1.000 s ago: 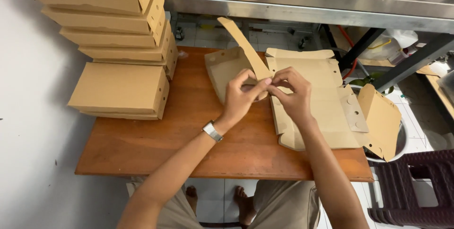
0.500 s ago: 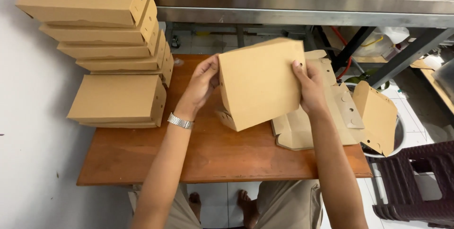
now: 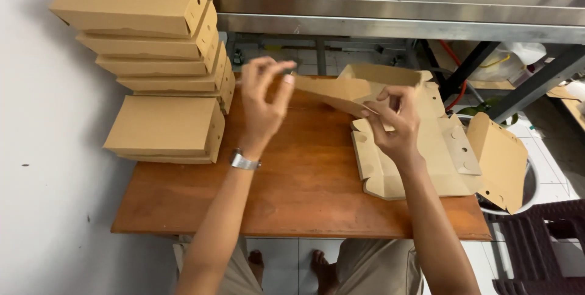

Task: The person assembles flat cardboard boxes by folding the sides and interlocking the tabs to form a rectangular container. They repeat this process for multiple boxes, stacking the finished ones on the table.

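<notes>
Holding a half-folded cardboard box (image 3: 353, 91) up over the bench (image 3: 304, 191), both hands are raised in the middle of the view. Left hand (image 3: 263, 97) sits at about 10 o'clock from the frame centre, fingers spread fairly wide, with only thumb and fingertips pinching the narrow left end of the box; there's a silver wristwatch (image 3: 245, 161) on that wrist and the forearm runs down toward 6 o'clock. Right hand (image 3: 395, 126) is just right of centre, fingers curled narrow, pinching the lower edge of the box near its right end. The box is off the bench, tilted, its long side nearly edge-on to the camera.

Compared with half a second back, the box has been turned: then its broad flat face was toward the camera with a hand on each side edge, now that face is swung away and the hands have come down closer to its ends.

Under the right hand, at roughly 3 o'clock, lies a pile of flat unfolded box blanks (image 3: 426, 149), one hanging off the bench edge. At 9 to 11 o'clock there's a stack of finished boxes (image 3: 158, 45), with one more finished box (image 3: 164, 127) in front. A steel counter (image 3: 396, 3) runs across at 12 o'clock.
</notes>
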